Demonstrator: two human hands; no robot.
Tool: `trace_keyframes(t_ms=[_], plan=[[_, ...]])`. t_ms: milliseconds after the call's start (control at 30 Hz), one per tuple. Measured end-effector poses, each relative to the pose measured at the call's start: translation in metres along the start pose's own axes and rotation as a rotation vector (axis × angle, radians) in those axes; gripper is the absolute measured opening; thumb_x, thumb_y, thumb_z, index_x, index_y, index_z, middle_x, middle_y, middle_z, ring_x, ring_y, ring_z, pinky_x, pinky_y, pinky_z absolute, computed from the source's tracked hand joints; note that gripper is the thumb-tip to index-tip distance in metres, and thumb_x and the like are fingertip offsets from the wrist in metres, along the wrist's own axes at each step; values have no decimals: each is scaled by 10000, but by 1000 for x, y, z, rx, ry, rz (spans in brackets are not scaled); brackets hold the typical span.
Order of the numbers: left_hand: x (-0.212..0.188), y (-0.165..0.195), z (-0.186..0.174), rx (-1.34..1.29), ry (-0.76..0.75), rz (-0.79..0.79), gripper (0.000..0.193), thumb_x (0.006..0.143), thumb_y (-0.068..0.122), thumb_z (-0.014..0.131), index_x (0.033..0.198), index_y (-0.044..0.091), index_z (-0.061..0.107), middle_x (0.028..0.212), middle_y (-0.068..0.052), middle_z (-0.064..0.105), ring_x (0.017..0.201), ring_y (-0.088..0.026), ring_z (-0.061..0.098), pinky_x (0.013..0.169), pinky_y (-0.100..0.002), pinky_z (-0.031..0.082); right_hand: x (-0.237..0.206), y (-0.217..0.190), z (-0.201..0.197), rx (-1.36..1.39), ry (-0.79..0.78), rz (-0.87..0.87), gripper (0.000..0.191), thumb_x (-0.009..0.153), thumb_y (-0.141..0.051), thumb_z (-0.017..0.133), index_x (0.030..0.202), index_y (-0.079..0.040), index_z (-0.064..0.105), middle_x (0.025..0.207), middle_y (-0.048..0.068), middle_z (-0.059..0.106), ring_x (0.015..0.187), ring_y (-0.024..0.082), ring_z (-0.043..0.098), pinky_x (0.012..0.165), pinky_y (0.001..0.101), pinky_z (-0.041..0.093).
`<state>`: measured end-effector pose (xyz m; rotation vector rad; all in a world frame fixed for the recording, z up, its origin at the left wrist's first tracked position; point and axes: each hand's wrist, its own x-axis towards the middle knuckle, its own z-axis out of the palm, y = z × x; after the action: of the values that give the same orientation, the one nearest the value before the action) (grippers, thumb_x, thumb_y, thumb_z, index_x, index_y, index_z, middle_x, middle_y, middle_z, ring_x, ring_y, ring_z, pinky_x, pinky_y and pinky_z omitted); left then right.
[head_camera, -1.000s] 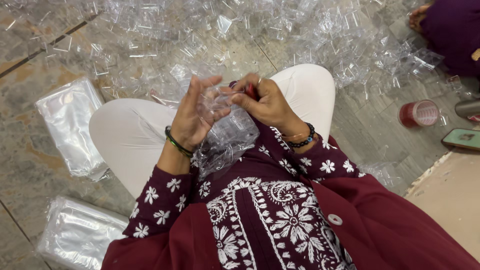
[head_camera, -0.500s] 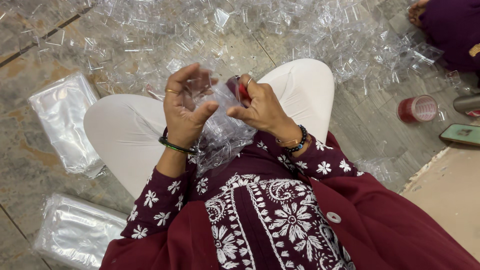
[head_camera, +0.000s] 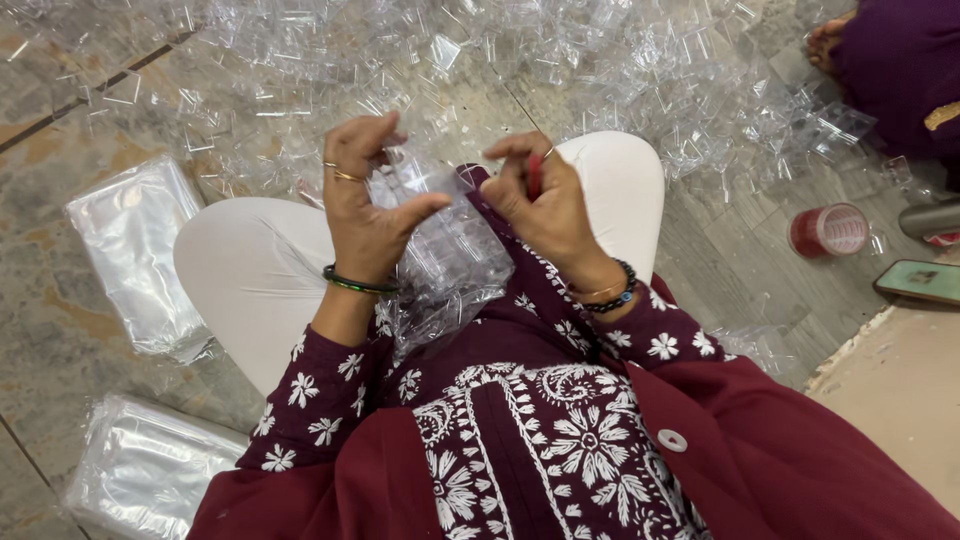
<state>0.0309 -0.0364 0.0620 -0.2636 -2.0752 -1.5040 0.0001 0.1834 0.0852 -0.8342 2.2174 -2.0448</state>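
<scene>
Pinching small clear plastic box (head_camera: 415, 185) above lap: left hand (head_camera: 365, 215) curled, thumb and fingertips pressed on its edges; right hand (head_camera: 545, 200) closed round thin red tool (head_camera: 534, 176). Probably light, stiff, slick, prone to cracking; best gripped at corners. Transparent, glinting, hard to outline. Crinkled clear plastic bag (head_camera: 450, 275) beneath; heap of clear plastic boxes (head_camera: 560, 60) on floor beyond.

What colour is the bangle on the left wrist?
Dark green bangle, seen in the head view.
</scene>
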Motion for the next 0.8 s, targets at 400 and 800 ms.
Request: trace_keyframes(t_ms=[400, 800], plan=[[-4, -8, 20, -676, 66, -266, 596, 960, 134, 860, 1426, 80, 491, 1372, -24, 558, 1278, -152, 545, 1152, -305, 464, 10, 10, -6, 766, 14, 393, 224, 1090, -160, 673, 1205, 32, 655, 1054, 133, 743, 527, 27, 408, 456, 199, 320], [-11, -12, 36, -696, 125, -345, 373, 1021, 45, 750, 1362, 24, 601, 1465, -97, 570, 1335, -184, 562, 1142, -356, 490, 2, 15, 9, 858, 141, 512, 225, 1065, -173, 636, 1211, -3, 642, 935, 134, 738, 493, 27, 408, 437, 182, 333]])
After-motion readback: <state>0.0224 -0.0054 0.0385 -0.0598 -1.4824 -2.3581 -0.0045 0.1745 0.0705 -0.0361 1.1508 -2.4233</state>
